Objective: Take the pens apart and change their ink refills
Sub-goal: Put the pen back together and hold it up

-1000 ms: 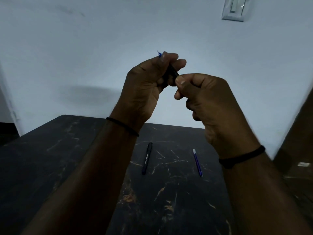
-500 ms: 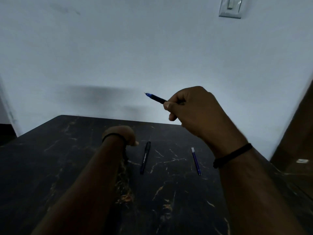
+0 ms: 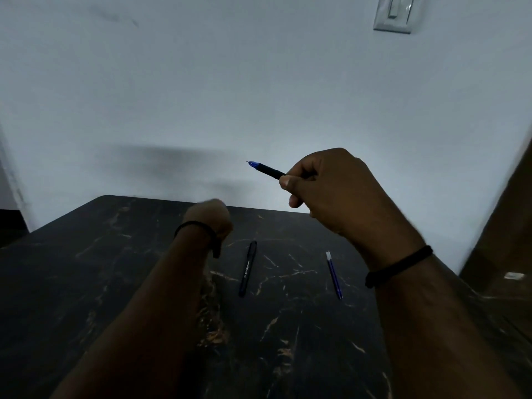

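Note:
My right hand [image 3: 336, 191] is raised above the table and grips a black pen [image 3: 267, 170] by its rear half. Its blue tip points up and to the left. My left hand [image 3: 208, 216] is low over the dark marble table [image 3: 100, 277], curled and blurred, with its fingers hidden behind the wrist. A short dark piece [image 3: 216, 250] shows just under that wrist; whether the hand holds it is unclear. A second black pen [image 3: 247, 269] lies on the table in the middle. A loose blue ink refill [image 3: 334, 275] lies to its right.
A white wall rises behind the table's far edge, with a light switch [image 3: 394, 12] at the upper right. A brown wooden surface [image 3: 506, 220] stands along the right side. Both wrists wear black bands.
The hands were together at chest height on one pen. My left hand has dropped to the table left of the lying pen, and my right hand has lowered, keeping the pen.

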`<state>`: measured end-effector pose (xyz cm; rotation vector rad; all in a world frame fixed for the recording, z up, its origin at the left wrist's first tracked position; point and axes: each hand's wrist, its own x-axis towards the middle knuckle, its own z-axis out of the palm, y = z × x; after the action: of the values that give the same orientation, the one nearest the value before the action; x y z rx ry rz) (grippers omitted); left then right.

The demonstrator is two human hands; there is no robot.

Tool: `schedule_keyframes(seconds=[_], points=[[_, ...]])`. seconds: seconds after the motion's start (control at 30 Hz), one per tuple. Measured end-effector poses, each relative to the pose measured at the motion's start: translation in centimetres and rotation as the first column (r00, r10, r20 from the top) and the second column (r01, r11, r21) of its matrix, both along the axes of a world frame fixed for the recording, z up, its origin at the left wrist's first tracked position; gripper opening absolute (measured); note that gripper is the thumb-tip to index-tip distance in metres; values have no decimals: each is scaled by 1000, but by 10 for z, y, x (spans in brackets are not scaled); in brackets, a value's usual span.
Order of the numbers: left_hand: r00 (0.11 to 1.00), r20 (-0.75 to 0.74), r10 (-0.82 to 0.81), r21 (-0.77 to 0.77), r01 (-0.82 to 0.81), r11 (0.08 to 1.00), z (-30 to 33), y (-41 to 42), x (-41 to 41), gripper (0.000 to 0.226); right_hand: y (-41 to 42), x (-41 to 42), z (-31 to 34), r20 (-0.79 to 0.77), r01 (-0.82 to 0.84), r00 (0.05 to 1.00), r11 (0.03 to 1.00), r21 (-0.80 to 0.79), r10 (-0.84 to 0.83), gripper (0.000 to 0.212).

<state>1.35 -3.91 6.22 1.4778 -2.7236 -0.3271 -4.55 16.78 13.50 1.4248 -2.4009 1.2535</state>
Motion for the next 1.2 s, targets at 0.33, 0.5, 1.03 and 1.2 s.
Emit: schedule_keyframes(seconds=[0.33,0.5,1.03,1.2], points=[[-5,-952,305,237,614,752,80,52,22,12,6,8,6,-70,47,996,991,-127,-56,9],[-22,-930,366,252,687,681,84,58,25,15,17,14,14,-142,115,979,973,-201,-145,10],[-30,-921,389,239,745,623,85,65,20,14,26,17,19,-196,169,961,975,-146,-196,12],[2,-977,214,160,671,724,82,71,16,16,19,14,15,-179,133,970,974,-181,-166,12]])
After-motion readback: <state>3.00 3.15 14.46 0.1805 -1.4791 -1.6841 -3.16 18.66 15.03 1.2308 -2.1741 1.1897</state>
